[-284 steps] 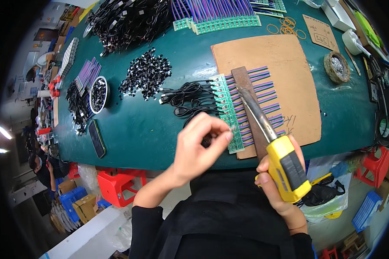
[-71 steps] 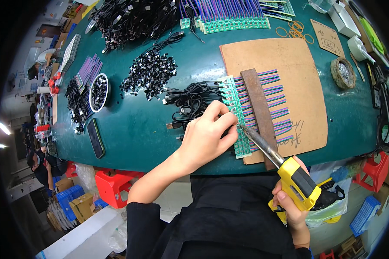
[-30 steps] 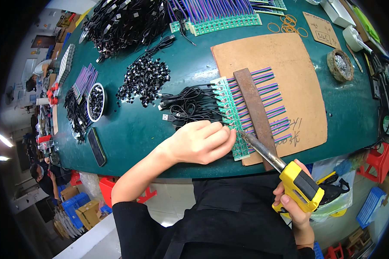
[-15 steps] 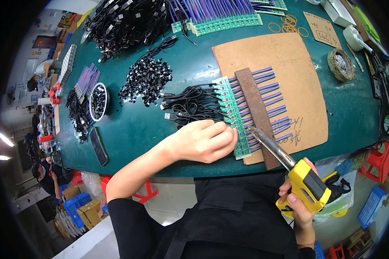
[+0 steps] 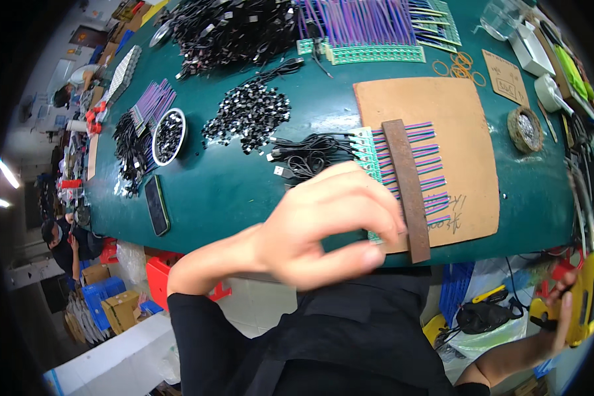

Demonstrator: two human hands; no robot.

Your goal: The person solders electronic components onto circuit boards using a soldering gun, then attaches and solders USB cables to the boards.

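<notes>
My left hand (image 5: 323,228) hovers blurred above the near edge of the table, fingers loosely curled, with nothing visible in it. It covers the near end of a green circuit strip (image 5: 366,148) carrying purple wires (image 5: 422,158). A dark flat bar (image 5: 406,188) lies across the wires on a brown mat (image 5: 442,105). My right hand (image 5: 561,317) is low at the far right, off the table, gripping a yellow soldering gun (image 5: 584,297) with its long tip pointing up.
Black cables (image 5: 310,152) lie left of the strip. Behind them are a pile of small black parts (image 5: 247,115), a white bowl (image 5: 168,135) and a dark phone (image 5: 157,204). More wired strips (image 5: 369,26) lie at the back, a small round dish (image 5: 525,129) at the right.
My left hand has lifted off the strip toward the camera. My right hand has pulled the soldering gun away from the board, down and out to the far right.
</notes>
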